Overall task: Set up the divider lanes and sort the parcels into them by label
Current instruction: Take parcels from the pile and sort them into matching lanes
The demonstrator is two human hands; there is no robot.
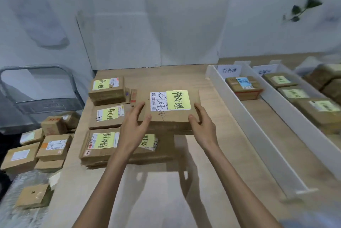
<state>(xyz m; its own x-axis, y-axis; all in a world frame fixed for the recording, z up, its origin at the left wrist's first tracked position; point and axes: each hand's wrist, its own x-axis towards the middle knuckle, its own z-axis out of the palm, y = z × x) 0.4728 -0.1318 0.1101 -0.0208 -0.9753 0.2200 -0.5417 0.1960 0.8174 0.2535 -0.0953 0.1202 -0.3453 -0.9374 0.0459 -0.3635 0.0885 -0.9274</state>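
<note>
Over the wooden table (156, 181), left of the white divider lanes (245, 117), I hold a flat cardboard parcel (171, 117) above the stacked parcels (108, 113), with its shadow below. My left hand (133, 130) and right hand (202, 124), apart, clasp its two ends, thumbs on top. It looks stiff and fairly light; gripping both ends should keep it level. Its yellow label (178, 99) faces up.

My light wooden table (221, 111) bears stacked parcels (108, 117) on its left (yellow notes on top) and white dividers (258, 135) on its right, with more parcels (243, 87) lying between them.
</note>
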